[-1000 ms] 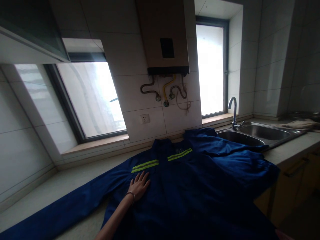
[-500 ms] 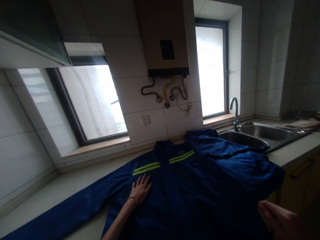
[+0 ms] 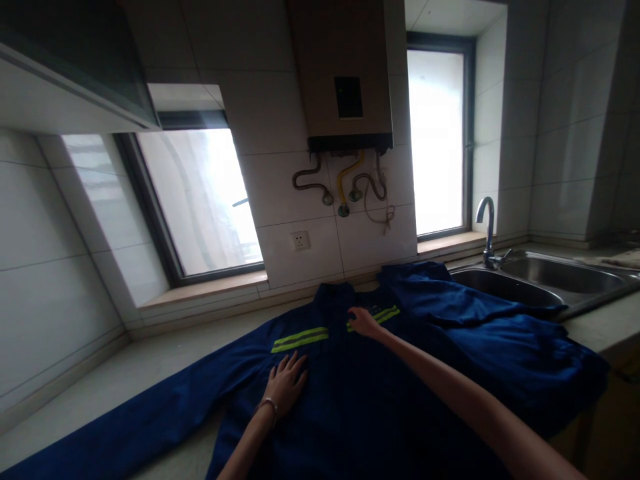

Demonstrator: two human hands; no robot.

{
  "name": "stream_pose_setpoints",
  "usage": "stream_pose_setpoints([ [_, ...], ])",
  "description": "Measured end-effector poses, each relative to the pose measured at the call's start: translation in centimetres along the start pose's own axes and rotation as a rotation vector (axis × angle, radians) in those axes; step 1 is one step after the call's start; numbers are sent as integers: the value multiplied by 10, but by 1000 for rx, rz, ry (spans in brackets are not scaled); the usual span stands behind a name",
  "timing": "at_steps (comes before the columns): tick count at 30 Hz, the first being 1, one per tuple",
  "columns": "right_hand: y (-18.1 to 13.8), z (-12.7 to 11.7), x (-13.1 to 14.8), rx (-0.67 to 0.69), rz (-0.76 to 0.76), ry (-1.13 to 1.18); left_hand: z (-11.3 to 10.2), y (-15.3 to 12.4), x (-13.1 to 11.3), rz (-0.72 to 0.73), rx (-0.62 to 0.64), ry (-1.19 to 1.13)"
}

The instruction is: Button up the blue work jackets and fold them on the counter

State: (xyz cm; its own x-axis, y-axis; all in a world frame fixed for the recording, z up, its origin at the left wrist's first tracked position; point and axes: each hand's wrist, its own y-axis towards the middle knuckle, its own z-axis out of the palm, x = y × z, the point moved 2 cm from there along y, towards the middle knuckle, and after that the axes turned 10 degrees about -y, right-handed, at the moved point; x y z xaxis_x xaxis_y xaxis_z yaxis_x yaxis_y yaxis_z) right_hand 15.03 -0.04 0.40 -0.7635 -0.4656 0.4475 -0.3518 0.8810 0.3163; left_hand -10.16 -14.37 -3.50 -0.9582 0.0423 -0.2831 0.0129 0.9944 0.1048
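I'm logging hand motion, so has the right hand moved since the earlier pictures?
Yes. Judged against the wall socket, the right hand has moved leftward and up the picture, now at a yellow-green stripe.

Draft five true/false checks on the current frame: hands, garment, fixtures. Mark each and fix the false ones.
1. The left hand lies with fingers spread on the dark blue long-sleeved fabric jacket. True.
2. The thin, pale bracelet is on the right wrist. False: the bracelet is on the left wrist.
3. The right hand is at the yellow-green chest band nearer the sink. True.
4. The curved chrome faucet stands at the picture's left edge. False: the faucet stands by the two-basin steel sink, on the picture's right.
5. A square white wall socket sits lower than the box-shaped brown wall unit. True.
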Motion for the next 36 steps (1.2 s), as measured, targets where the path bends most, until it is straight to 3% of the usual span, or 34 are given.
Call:
stream_pose_setpoints([
  [6, 48, 45, 11, 64, 136, -47, -7, -4, -8, -30, 1, 2],
  [10, 68, 48, -4, 143, 348, -37, -10, -8, -11, -18, -1, 0],
  [16, 79, 48, -16, 136, 360, 139, -5, -5, -3, 2, -5, -2],
  [20, 71, 44, -23, -24, 363, 333, -2, -4, -2, 7, -17, -17],
  [26, 52, 17, -30, -229, 327, 700, -4, -5, -4, 4, -25, -48],
  [31, 10, 0, -29, -225, 288, 870, -5, -4, -3, 16, -81, -48],
  [36, -38, -7, -35, -142, 286, 911, -10, -3, -5, 81, -356, -77],
])
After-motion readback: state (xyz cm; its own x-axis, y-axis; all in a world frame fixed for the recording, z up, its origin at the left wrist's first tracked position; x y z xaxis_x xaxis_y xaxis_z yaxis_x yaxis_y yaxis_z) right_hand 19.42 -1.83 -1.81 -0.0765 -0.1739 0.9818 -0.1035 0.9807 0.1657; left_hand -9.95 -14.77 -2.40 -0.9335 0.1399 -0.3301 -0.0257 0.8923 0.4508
